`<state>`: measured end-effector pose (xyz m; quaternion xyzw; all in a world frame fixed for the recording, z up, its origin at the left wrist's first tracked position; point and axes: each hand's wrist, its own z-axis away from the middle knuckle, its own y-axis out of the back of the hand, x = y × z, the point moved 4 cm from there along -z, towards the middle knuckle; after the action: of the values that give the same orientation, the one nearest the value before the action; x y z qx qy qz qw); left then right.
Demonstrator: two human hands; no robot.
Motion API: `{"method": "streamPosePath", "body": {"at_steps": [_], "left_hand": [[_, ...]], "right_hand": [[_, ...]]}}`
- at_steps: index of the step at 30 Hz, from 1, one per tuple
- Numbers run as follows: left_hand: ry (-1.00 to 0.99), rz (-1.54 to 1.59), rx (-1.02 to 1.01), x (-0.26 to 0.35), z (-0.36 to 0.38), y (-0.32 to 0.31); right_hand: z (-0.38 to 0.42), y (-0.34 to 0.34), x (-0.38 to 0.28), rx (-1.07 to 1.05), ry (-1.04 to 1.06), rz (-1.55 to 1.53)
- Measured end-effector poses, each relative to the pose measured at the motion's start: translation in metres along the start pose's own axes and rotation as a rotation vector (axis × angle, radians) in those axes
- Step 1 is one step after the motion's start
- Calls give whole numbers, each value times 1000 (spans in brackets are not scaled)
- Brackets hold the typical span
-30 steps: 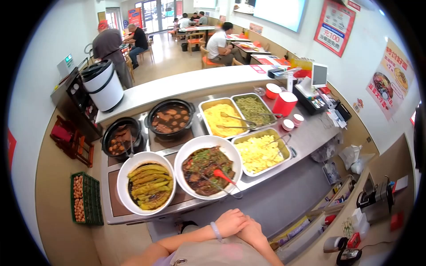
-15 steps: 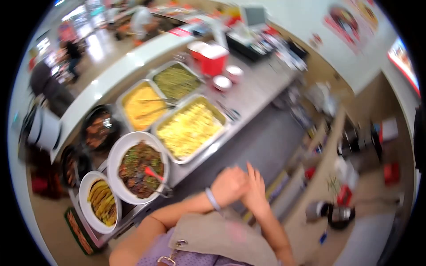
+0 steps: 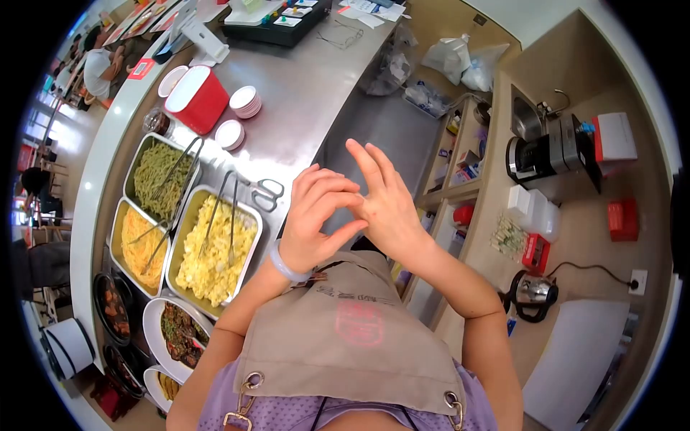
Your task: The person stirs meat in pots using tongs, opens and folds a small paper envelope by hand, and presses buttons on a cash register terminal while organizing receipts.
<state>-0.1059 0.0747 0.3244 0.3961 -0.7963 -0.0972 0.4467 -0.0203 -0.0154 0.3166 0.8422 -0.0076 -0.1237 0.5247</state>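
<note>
Both bare hands are up in the middle of my view, in front of the apron (image 3: pixel 302 345), and I see nothing held in either one. The left hand (image 3: pixel 313 215), with a pale band (image 3: pixel 284 265) around its wrist, curves its fingers and thumb towards the right hand (image 3: pixel 389 210), leaving a gap between thumb and forefinger; its tips come right up to the right hand's side, though I can't tell how firmly they press. On the right hand I've got two fingers reaching out straight, the rest hard for me to make out. Over to my left runs the steel bench (image 3: pixel 287 108), and the scissors (image 3: pixel 267 194) lie on it close to the near edge, handles towards that edge; they're near the left hand but apart from it. Just beside the scissors, along that same near edge, sits a metal tray (image 3: pixel 249 246) of yellow food (image 3: pixel 201 266), with tongs (image 3: pixel 233 223) laid in it. Next to it, towards the far edge, I have a tray of green strands (image 3: pixel 135 163) and a tray of yellow shreds (image 3: pixel 132 272). Farther along the bench I spot a red box (image 3: pixel 205 104), with stacked cups (image 3: pixel 246 104) between it and the near edge
</note>
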Motion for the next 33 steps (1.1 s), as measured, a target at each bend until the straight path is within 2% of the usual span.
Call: {"method": "streamPosePath", "body": {"at_steps": [6,8,11,12,16,25,27,31,33], "left_hand": [[25,-22,-5,-48,-68,-38],[58,-20,13,-58,-91,-54],[113,21,46,-73,-130,-80],[137,62,56,-79,-136,-90],[211,63,105,-98,-182,-123],[345,61,282,-147,-236,-143],[335,43,267,-165,-249,-144],[314,37,248,-201,-274,-145],[324,57,259,-222,-286,-145]], "right_hand": [[-43,-18,90,-23,82,-56],[-56,-13,116,42,159,-145],[-70,-10,165,-61,226,-212],[-75,-9,178,-17,251,-253],[-96,-4,237,-88,320,-301],[-154,-25,308,-123,467,-362],[-171,-31,322,-144,440,-477],[-199,-50,347,-168,477,-470],[-214,-63,361,-232,413,-481]]}}
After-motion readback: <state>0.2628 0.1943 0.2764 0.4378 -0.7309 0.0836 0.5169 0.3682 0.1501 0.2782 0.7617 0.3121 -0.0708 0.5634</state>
